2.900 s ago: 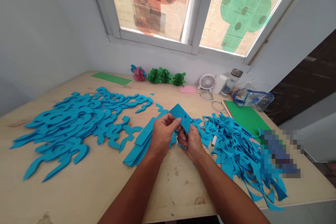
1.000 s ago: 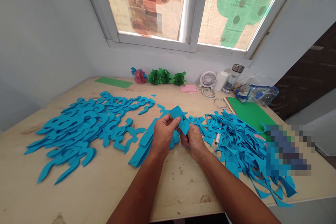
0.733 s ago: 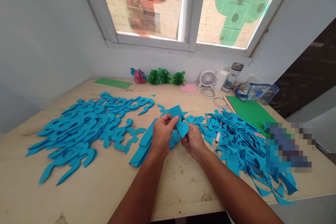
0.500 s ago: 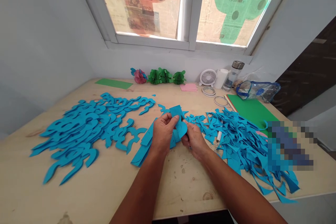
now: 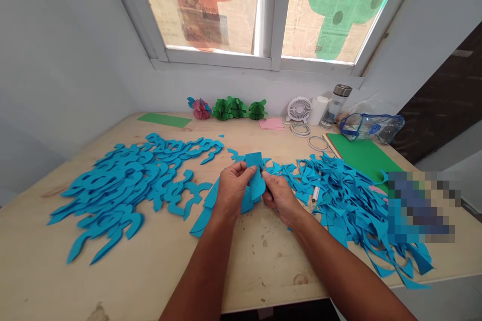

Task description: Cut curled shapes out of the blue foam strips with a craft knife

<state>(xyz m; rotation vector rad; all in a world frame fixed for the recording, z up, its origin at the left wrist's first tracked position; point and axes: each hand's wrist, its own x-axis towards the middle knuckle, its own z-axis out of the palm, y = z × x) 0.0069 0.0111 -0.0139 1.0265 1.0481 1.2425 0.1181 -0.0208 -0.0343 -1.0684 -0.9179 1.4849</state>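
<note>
My left hand (image 5: 234, 185) pinches a piece of blue paper (image 5: 253, 160) between thumb and fingers, above the middle of the table. Close against the paper's right edge, my right hand (image 5: 279, 193) is closed round scissors (image 5: 262, 170); only a small dark part of them shows, the rest hidden by the fingers. The paper's lower right edge is rounded. Under and beside my left hand lie folded blue strips (image 5: 203, 220), partly covered by the wrist. Curved blue cut-outs (image 5: 124, 175) lie heaped on the left, and blue paper scraps (image 5: 339, 190) on the right.
A white marker (image 5: 315, 193) lies among the scraps. Along the back stand green paper honeycomb figures (image 5: 237, 108), a small fan (image 5: 299, 109), a water bottle (image 5: 336, 106) and a clear pouch (image 5: 372, 128). Tape rolls (image 5: 318, 143) and green sheets (image 5: 367, 153) lie at the back right.
The paper in my left hand has turned slightly, and its rounded edge now sits a little lower and further left. The right fingers have shifted slightly along its edge.
</note>
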